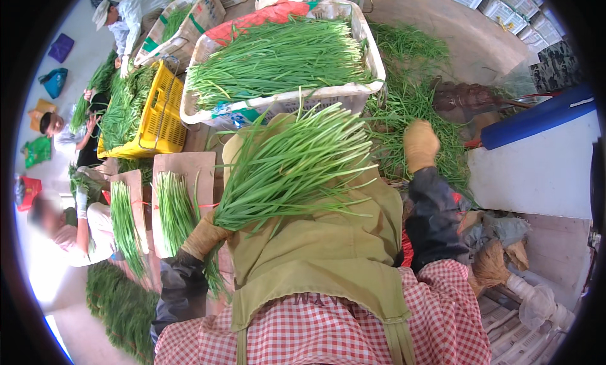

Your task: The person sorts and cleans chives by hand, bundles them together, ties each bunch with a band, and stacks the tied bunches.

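Observation:
My left hand [206, 237], in a tan glove, grips a bunch of long green garlic chives [289, 166] by its leafy end. The bunch lies across my olive apron [303, 251], its pale cut ends fanned to the upper right. My right hand [421, 145], also gloved, is over a heap of loose green leaves [402, 109] to my right. Its fingers are curled under and hidden, so I cannot see whether anything is in them. Left of my left hand, a sheaf of chives [171, 209] rests on a brown board [206, 168].
Ahead stands a white plastic crate [378, 67] full of chives. A yellow crate [163, 114] is to its left. Another board [137, 194] bears a second sheaf. People [135, 15] work along the left. A blue roll [535, 116] tops a white panel at right, above a straw brush [490, 265].

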`<action>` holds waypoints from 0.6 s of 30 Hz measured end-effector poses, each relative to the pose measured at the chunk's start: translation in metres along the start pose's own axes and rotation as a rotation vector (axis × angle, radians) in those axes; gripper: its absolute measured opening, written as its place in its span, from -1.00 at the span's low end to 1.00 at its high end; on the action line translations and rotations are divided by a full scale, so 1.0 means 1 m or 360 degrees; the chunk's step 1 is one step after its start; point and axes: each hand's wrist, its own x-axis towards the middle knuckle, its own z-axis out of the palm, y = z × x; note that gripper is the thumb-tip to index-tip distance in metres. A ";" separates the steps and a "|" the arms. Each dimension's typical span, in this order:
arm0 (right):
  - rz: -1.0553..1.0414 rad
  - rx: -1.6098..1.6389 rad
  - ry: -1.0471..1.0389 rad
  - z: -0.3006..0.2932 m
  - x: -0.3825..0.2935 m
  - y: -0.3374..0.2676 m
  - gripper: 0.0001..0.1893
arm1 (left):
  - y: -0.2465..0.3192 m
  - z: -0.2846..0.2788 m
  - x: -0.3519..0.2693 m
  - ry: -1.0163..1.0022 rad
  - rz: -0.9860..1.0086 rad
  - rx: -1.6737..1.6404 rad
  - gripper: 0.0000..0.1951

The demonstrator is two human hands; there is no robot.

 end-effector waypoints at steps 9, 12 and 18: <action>-0.0967 0.1586 -0.0203 -0.076 -0.039 -0.040 -0.58 | -0.006 -0.007 0.007 -0.0035 -0.0018 0.0044 -0.88; -0.0800 0.1472 -0.0310 -0.066 -0.036 -0.060 -0.58 | -0.002 -0.006 0.009 -0.0128 -0.0033 -0.0052 -0.86; -0.1058 0.1076 0.0146 -0.069 -0.038 -0.067 -0.66 | 0.009 0.003 0.004 -0.0096 -0.0007 -0.0024 -0.85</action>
